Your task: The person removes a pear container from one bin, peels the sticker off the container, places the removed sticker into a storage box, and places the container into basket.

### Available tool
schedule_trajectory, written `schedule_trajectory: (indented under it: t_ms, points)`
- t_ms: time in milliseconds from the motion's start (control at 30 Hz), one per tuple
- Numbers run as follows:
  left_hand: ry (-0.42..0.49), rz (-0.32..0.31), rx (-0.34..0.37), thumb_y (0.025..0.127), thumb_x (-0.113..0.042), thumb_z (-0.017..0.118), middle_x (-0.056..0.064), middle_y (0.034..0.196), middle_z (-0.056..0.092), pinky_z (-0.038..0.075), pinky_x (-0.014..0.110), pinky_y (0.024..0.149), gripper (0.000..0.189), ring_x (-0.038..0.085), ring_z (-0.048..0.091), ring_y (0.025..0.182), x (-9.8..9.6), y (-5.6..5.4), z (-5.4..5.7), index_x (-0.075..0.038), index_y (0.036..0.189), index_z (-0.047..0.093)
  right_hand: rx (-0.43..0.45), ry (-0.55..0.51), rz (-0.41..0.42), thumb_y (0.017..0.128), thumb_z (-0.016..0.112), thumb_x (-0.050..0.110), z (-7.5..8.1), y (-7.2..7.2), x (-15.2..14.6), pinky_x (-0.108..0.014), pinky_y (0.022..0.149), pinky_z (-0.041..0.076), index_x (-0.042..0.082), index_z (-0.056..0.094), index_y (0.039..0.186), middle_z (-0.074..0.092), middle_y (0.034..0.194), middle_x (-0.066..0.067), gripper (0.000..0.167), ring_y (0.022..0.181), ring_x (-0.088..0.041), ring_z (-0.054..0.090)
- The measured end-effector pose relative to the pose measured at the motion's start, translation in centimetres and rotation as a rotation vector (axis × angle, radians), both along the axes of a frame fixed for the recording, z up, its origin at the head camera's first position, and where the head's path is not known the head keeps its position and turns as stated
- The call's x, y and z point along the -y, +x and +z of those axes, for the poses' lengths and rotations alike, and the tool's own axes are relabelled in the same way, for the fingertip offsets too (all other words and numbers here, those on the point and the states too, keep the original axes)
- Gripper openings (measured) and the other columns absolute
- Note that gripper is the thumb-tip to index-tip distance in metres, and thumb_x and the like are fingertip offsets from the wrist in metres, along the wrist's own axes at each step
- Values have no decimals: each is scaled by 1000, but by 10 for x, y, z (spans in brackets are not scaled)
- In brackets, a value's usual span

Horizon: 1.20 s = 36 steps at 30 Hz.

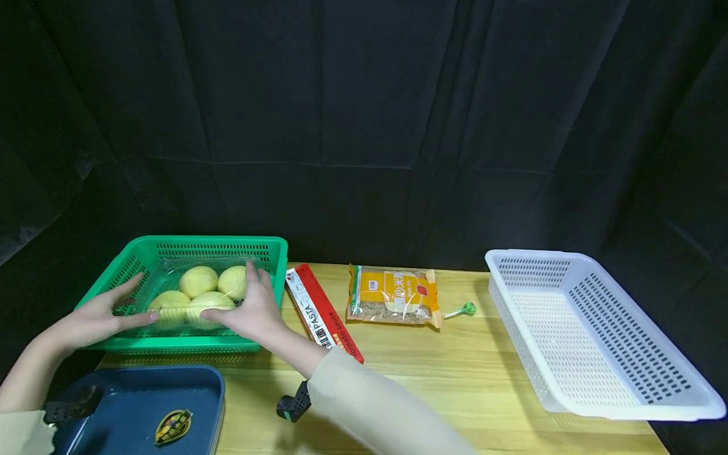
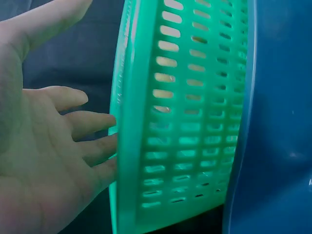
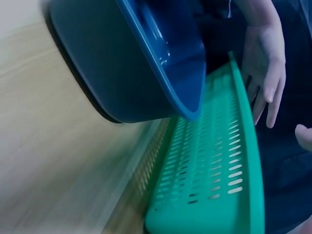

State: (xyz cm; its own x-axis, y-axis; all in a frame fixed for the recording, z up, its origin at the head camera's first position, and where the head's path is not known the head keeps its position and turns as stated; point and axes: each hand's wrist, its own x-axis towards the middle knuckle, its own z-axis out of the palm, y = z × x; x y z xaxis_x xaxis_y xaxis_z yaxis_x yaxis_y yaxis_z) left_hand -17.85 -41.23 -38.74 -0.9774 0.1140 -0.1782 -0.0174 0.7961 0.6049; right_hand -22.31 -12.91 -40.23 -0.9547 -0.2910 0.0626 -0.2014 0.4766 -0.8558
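A clear plastic pack [image 1: 224, 295] of several round, pale yellow-green fruits sits inside the green basket [image 1: 188, 344] on the left. At the pack's left side is my left hand [image 1: 105, 316], its fingers spread. In the left wrist view, that left hand [image 2: 48, 141] has straight fingers reaching over the basket rim [image 2: 129, 146], with nothing gripped in the palm. Over the pack's right side lies my right hand [image 1: 256, 309], fingers spread and thumb out across the front fruit. Whether its fingertips press the plastic is hard to tell.
A blue tray [image 1: 133, 379] with a small dark-and-gold packet [image 1: 173, 426] stands in front of the basket. To the right lie a red-and-white pasta box [image 1: 324, 313], a bag of grain [image 1: 392, 294] and a green lollipop [image 1: 467, 309]. A white basket [image 1: 560, 373] occupies the right end.
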Motion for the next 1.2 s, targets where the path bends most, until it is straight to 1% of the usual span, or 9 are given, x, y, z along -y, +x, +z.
schedule_trajectory:
  t_ms: [233,433,633,733,800,867,967,1067,1200]
  points:
    - [-57,41,-62,105,-47,62,52,159,15,31,85,102,105,74,27,137,-16,15,3,5,166,-6,-95,-46,118,80,93,46,7,15,-30,-43,120,43,20,30,169,37,170,-1,112,154,-21,38]
    - [-121,87,-110,106,-52,59,49,160,19,32,85,102,100,73,29,136,-31,32,2,3,168,3,-85,-145,186,81,92,45,14,37,-57,-34,106,54,23,38,165,51,158,4,103,136,-19,57]
    - [-28,131,-231,107,-44,62,43,161,31,36,80,104,86,67,35,138,-62,54,1,2,167,21,-36,-296,261,83,92,29,8,53,-96,-24,97,57,21,50,156,62,142,1,85,121,-16,65]
    - [50,107,-333,104,-35,69,34,161,39,41,68,109,77,58,39,141,-79,65,-3,-2,165,33,-48,-339,257,84,92,22,1,57,-122,-26,91,59,17,59,146,69,130,-1,70,113,-17,70]
    - [74,92,-402,102,-29,74,27,160,46,46,46,112,71,49,45,139,-90,71,-6,-7,162,42,-78,-341,246,84,91,20,-5,58,-140,-28,88,61,14,63,137,71,123,-4,60,106,-18,71]
    - [85,74,-459,100,-25,77,20,156,53,44,23,106,66,32,51,136,-102,75,-8,-11,158,49,-100,-340,232,85,90,18,-12,61,-157,-31,84,62,12,66,130,71,117,-5,52,100,-19,71]
    - [120,50,-506,97,-22,79,12,148,61,38,6,96,60,5,52,129,-121,81,-11,-17,152,56,-115,-348,213,86,89,15,-23,67,-180,-31,79,63,10,67,124,71,112,-8,45,95,-24,71]
    - [168,24,-516,97,-21,80,6,144,64,41,7,97,57,-9,50,124,-144,89,-13,-23,150,58,-123,-362,189,86,88,12,-32,74,-198,-29,77,63,10,67,122,71,109,-13,42,91,-24,71]
    - [214,-12,-537,96,-19,81,-3,140,66,44,11,99,59,-1,57,123,-171,96,-17,-27,149,58,-144,-376,159,88,86,8,-42,81,-218,-27,76,62,8,68,121,71,109,-20,38,89,-18,72]
